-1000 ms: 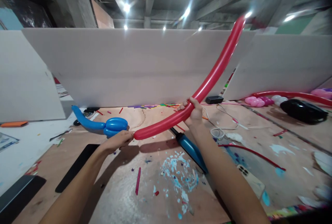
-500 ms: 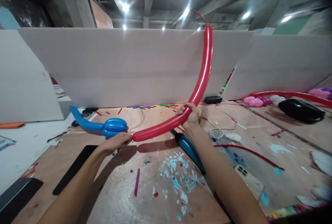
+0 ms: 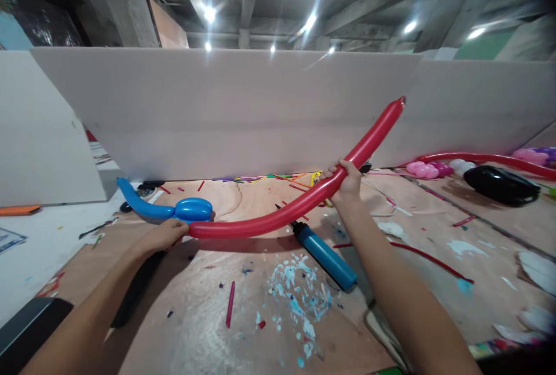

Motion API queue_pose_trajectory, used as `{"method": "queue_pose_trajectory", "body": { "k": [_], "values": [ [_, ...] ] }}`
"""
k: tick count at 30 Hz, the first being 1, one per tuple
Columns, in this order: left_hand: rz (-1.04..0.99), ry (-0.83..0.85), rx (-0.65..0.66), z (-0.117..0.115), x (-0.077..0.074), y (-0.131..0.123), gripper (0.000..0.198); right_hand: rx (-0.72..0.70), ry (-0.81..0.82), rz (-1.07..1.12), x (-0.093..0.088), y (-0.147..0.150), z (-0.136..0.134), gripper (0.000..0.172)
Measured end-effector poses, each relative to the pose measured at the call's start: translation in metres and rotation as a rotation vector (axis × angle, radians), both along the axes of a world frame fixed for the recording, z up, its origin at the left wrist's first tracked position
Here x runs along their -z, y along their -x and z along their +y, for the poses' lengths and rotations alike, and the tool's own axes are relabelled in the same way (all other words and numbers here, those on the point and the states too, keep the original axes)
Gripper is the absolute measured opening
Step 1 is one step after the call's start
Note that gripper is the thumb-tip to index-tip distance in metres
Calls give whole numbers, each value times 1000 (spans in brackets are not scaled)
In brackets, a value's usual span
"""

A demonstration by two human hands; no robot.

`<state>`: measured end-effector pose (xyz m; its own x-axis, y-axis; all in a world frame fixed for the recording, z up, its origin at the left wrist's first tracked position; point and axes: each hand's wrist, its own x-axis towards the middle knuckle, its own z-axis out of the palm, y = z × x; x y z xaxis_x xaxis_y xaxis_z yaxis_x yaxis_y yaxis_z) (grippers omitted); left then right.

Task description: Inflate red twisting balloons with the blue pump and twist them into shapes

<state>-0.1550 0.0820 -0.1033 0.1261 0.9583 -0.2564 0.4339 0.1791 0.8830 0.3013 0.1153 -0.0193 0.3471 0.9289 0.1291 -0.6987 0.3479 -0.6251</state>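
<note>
A long red modelling balloon stretches between my hands in a shallow curve above the table. My left hand pinches its left end with closed fingers. Farther along, my right hand is wrapped round the balloon, whose free end rises up and to the right. Just behind my left hand lies a twisted blue balloon, with two short bubbles and a longer curved tail; my hand partly covers it. Below the red balloon, a blue hand pump rests on the table with its nozzle toward the back.
White panels stand along the table's back edge. At right lie a black balloon, pink balloon bubbles and an uninflated red balloon. Paint flakes and balloon scraps litter the paper-covered table.
Both hands have moved apart, left hand leftward and right hand rightward and slightly up. The balloon's free end has swung down to the right, and its thin uninflated tip no longer shows.
</note>
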Motion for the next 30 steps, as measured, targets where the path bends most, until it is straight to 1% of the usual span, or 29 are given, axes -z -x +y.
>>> {"method": "queue_pose_trajectory", "body": {
  "k": [4, 6, 8, 10, 12, 13, 15, 16, 17, 19, 22, 24, 27, 30],
  "values": [
    [231, -43, 49, -2, 6, -8, 34, -6, 18, 13, 8, 3, -1, 15],
    [265, -33, 75, -5, 7, -6, 33, -6, 16, 17, 8, 1, 0, 14],
    [254, -8, 91, -9, 6, -3, 33, -2, 5, 19, 6, -3, 0, 13],
    [198, 2, 126, -13, 4, -2, 33, 6, -8, 23, 4, -5, 1, 12],
    [78, 4, 180, -18, 0, -6, 33, 22, -22, 34, 2, -5, 0, 12],
    [-22, 15, 203, -20, -2, -11, 33, 30, -29, 40, 1, -2, -1, 13],
    [-256, 56, 227, -24, -5, -27, 36, 9, -50, 45, 1, 11, -6, 18],
    [-402, 91, 225, -26, -7, -38, 37, -28, -63, 40, 1, 22, -9, 21],
    [-470, 101, 220, -27, -9, -51, 38, -90, -77, 33, 3, 35, -14, 24],
    [-549, 99, 212, -29, -11, -79, 37, -249, -85, 23, 8, 66, -24, 25],
    [-655, 94, 196, -33, -14, -124, 34, -426, -100, 47, 16, 116, -38, 22],
    [-718, 104, 190, -37, -16, -148, 28, -481, -119, 58, 21, 141, -44, 21],
    [-773, 133, 194, -46, -18, -169, 24, -525, -92, 72, 24, 160, -47, 19],
    [-802, 145, 197, -51, -17, -175, 26, -525, -31, 90, 25, 163, -45, 18]
  ]
}}
